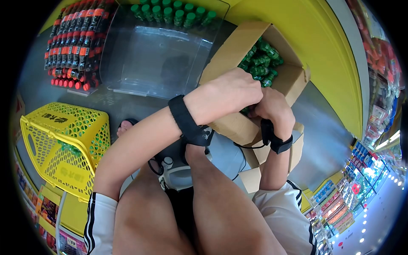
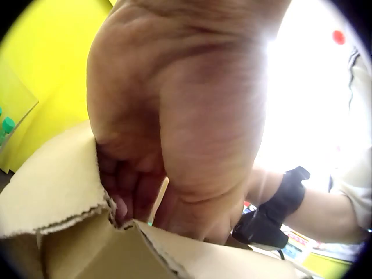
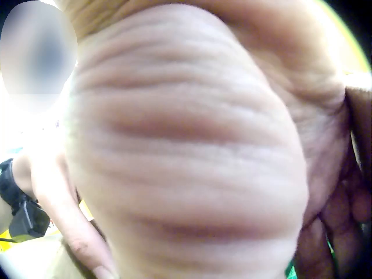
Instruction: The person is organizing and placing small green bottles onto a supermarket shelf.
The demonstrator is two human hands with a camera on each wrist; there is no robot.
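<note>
An open cardboard box (image 1: 238, 46) stands in front of my knees, with green-capped bottles (image 1: 261, 59) packed inside. My left hand (image 1: 229, 95) reaches over the box's near wall, its fingers down inside and hidden. My right hand (image 1: 274, 108) is right beside it, also dipping into the box. In the left wrist view the left hand (image 2: 174, 116) has curled fingers (image 2: 125, 200) against a torn cardboard edge (image 2: 52, 186); what they hold is hidden. The right wrist view is filled by the palm of my right hand (image 3: 186, 145), with bent fingers (image 3: 343, 215) at the right.
A yellow mesh basket (image 1: 63, 144) sits at my left. Ahead lies a clear plastic tray (image 1: 157, 55), with red-capped dark bottles (image 1: 74, 46) to its left and green-capped bottles (image 1: 170, 12) behind. A yellow shelf wall (image 1: 323, 51) runs along the right. Stocked shelves (image 1: 340, 204) stand beyond.
</note>
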